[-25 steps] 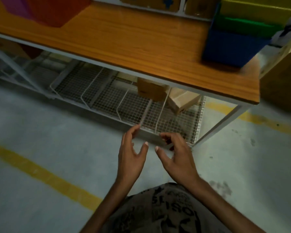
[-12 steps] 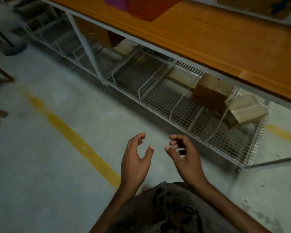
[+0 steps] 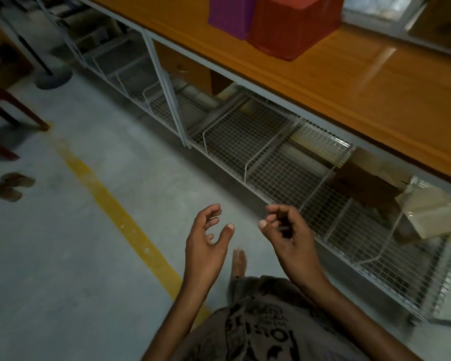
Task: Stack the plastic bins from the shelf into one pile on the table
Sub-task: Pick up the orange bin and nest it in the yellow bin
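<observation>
Empty hands low in the frame, bins far off at the top.

Left hand (image 3: 208, 246) and right hand (image 3: 289, 235) hang at lower centre, fingers loosely curled and apart, holding nothing. The purple bin (image 3: 231, 14) touches the red bin (image 3: 294, 24) on the wooden table (image 3: 349, 82). One risk: lifting one may drag its neighbour off the edge.

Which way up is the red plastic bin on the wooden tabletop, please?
Cannot tell: the red plastic bin is cropped above, so neither rim nor base shows.
</observation>
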### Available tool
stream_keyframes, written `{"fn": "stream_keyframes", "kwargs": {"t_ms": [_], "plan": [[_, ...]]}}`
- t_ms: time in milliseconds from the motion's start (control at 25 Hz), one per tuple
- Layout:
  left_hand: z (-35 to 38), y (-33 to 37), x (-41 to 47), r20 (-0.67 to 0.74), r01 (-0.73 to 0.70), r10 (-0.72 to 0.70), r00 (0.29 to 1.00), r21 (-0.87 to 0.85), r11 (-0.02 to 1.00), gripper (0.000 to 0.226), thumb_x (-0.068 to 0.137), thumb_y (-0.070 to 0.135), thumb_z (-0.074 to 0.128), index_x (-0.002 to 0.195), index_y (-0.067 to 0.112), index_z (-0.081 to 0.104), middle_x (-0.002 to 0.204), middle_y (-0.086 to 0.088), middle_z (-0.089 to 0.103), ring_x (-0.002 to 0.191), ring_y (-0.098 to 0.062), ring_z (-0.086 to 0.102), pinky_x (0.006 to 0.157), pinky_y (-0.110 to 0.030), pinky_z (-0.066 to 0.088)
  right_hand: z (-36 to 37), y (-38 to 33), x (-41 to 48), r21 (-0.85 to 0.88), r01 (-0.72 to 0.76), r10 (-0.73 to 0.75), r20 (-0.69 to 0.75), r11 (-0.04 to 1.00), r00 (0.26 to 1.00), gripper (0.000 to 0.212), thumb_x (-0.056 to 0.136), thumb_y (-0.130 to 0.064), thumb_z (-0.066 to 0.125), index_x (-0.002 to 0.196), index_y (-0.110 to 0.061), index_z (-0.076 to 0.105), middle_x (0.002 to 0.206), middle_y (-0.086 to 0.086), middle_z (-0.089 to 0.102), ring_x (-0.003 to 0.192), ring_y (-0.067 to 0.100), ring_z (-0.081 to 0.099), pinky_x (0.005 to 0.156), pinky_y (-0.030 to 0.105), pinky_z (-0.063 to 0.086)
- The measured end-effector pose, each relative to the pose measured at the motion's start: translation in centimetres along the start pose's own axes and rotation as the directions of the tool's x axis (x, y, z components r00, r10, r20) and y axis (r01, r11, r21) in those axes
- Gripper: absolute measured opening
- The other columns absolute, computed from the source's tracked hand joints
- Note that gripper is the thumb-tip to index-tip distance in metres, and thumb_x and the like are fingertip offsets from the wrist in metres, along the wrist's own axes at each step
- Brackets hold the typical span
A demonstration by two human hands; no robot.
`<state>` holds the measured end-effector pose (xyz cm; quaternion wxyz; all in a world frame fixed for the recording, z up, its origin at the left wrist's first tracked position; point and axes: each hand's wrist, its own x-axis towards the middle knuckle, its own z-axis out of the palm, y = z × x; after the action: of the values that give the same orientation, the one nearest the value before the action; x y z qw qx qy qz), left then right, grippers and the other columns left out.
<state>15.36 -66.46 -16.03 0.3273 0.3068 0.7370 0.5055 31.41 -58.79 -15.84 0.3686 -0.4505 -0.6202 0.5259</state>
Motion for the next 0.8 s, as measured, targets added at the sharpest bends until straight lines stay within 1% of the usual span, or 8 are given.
{"fn": "stream_keyframes", "kwargs": {"t_ms": [160, 240, 360, 520, 600, 680, 720, 800], "plan": [[-1.2, 2.6, 8.4, -0.018, -0.114, 0.116, 0.993, 0.108, 0.988, 0.048, 0.093, 0.019, 0.072, 0.134, 0.037, 0.054, 0.133, 0.023, 0.06, 0.123, 0.003, 0.055, 0.094, -0.019, 0.044, 2.8, -1.8, 9.4, -0.01, 0.029, -0.029, 0.008, 1.0, 1.0, 0.024, 0.093, -0.021, 0.073, 0.115, -0.027, 0.065, 0.097, -0.011, 0.066, 0.087, 0.011, 0.064, 0.076, 0.028, 0.055], [-1.6, 4.1, 12.8, -0.016, -0.171, 0.174, 0.985, 0.127, 0.977, 0.05, 0.094, 0.019, 0.071, 0.136, 0.037, 0.052, 0.135, 0.023, 0.058, 0.125, 0.003, 0.053, 0.097, -0.02, 0.044, 3.9, -3.0, 14.1, 0.01, 0.048, -0.048, 0.014, 0.999, 0.999, 0.024, 0.093, -0.019, 0.072, 0.115, -0.027, 0.065, 0.097, -0.011, 0.065, 0.086, 0.01, 0.063, 0.076, 0.031, 0.055], [-1.7, 6.4, 19.0, -0.001, -0.215, 0.217, 0.976, 0.13, 0.968, 0.051, 0.094, 0.019, 0.07, 0.138, 0.036, 0.051, 0.137, 0.024, 0.056, 0.127, 0.005, 0.052, 0.101, -0.023, 0.045, 5.6, -4.4, 19.8, 0.01, 0.072, -0.072, 0.01, 0.997, 0.997, 0.024, 0.093, -0.019, 0.072, 0.114, -0.027, 0.065, 0.098, -0.01, 0.066, 0.087, 0.011, 0.064, 0.076, 0.035, 0.055], [-2.1, 8.8, 26.8, 0.04, -0.278, 0.275, 0.961, 0.124, 0.953, 0.054, 0.095, 0.018, 0.07, 0.142, 0.035, 0.05, 0.141, 0.023, 0.055, 0.131, 0.008, 0.049, 0.104, -0.018, 0.045, 8.1, -5.8, 25.9, 0.004, 0.105, -0.105, -0.018, 0.994, 0.994, 0.025, 0.093, -0.016, 0.073, 0.115, -0.026, 0.065, 0.098, -0.007, 0.066, 0.088, 0.014, 0.064, 0.075, 0.029, 0.057], [-2.4, 9.8, 31.3, 0.091, -0.299, 0.29, 0.953, 0.109, 0.948, 0.053, 0.097, 0.02, 0.069, 0.143, 0.038, 0.048, 0.143, 0.024, 0.053, 0.132, 0.01, 0.047, 0.103, -0.012, 0.042, 9.4, -6.1, 29.1, -0.015, 0.106, -0.107, -0.056, 0.994, 0.993, 0.027, 0.093, -0.017, 0.073, 0.116, -0.026, 0.064, 0.099, -0.006, 0.065, 0.088, 0.015, 0.065, 0.075, 0.027, 0.057], [-2.8, 10.6, 35.7, 0.141, -0.332, 0.317, 0.938, 0.097, 0.938, 0.053, 0.097, 0.021, 0.068, 0.143, 0.038, 0.048, 0.144, 0.024, 0.053, 0.132, 0.011, 0.046, 0.101, -0.005, 0.039, 10.8, -6.3, 32.2, -0.037, 0.1, -0.104, -0.115, 0.994, 0.988, 0.027, 0.093, -0.017, 0.073, 0.116, -0.028, 0.064, 0.099, -0.005, 0.066, 0.087, 0.014, 0.065, 0.073, 0.028, 0.057], [-2.9, 10.9, 38.2, 0.168, -0.347, 0.33, 0.929, 0.083, 0.934, 0.053, 0.097, 0.02, 0.068, 0.143, 0.037, 0.048, 0.143, 0.022, 0.053, 0.132, 0.011, 0.046, 0.101, -0.005, 0.038, 11.4, -6.3, 34.0, -0.055, 0.096, -0.104, -0.153, 0.994, 0.983, 0.027, 0.092, -0.018, 0.073, 0.115, -0.029, 0.064, 0.099, -0.006, 0.066, 0.087, 0.014, 0.065, 0.072, 0.029, 0.058], [-3.4, 11.5, 43.3, 0.231, -0.353, 0.334, 0.914, 0.046, 0.934, 0.053, 0.097, 0.019, 0.069, 0.142, 0.037, 0.049, 0.143, 0.021, 0.054, 0.131, 0.011, 0.047, 0.104, -0.01, 0.04, 12.9, -6.4, 37.3, -0.078, 0.082, -0.099, -0.235, 0.994, 0.967, 0.027, 0.092, -0.018, 0.073, 0.114, -0.031, 0.064, 0.098, -0.01, 0.066, 0.088, 0.012, 0.066, 0.073, 0.027, 0.058]]}}
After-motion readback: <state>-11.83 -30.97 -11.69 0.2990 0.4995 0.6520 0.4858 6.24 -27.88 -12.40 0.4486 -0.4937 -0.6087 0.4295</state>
